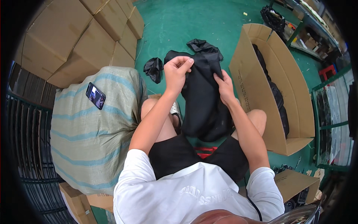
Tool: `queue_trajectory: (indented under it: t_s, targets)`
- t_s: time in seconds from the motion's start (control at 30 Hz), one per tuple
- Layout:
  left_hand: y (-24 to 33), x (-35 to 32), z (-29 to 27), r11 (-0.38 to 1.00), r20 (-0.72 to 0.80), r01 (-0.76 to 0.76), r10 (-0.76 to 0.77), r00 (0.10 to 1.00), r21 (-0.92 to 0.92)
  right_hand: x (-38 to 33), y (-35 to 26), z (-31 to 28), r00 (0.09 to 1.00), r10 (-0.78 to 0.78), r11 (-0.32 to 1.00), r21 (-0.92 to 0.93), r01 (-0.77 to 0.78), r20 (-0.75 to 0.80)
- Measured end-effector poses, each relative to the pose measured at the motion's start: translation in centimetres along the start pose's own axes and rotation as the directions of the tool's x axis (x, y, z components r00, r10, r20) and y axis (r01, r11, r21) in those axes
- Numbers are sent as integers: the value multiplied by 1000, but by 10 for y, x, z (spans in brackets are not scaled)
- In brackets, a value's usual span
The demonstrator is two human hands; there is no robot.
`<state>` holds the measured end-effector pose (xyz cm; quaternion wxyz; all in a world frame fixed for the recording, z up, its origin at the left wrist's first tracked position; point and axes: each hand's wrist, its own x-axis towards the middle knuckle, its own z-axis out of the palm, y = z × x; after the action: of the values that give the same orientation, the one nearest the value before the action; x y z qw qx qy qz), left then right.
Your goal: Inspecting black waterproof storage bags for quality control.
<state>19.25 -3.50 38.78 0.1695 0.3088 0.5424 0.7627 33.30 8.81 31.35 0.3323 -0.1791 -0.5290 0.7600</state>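
A large piece of limp black fabric (203,97) hangs between my knees, its exact kind not plain from its folds. My left hand (178,71) pinches its upper left part between thumb and fingers. On its right edge my right hand (225,87) is closed, thumb on the near face and fingers partly hidden behind. The lower end droops in a bulging fold above the floor. Just beyond it lie a crumpled black bag-like piece (204,46) and a smaller black crumpled piece (153,69).
At my left stands a bulging striped woven sack (93,142) with a phone (95,96) on top. Cardboard boxes (74,41) are stacked behind it. To my right an open tall carton (257,97) holds black items (278,99). Shelving (333,127) stands farther right.
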Motion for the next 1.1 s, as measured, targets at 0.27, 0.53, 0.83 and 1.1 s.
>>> queue_trajectory:
  t_s: [0.27,0.53,0.83,1.1]
  targets:
    - [-76,54,-26,967,219,212,-179,959,-141,61,-3,-38,992,-28,947,-315,66,124]
    - [-124,98,-9,922,134,340,-319,938,-185,95,14,-28,982,182,967,174,-188,46]
    - [-142,104,-3,806,609,591,-458,647,-22,91,34,-47,921,295,790,477,-385,254]
    - [-126,93,6,821,690,568,-382,615,-51,88,25,-39,928,242,806,475,-354,283]
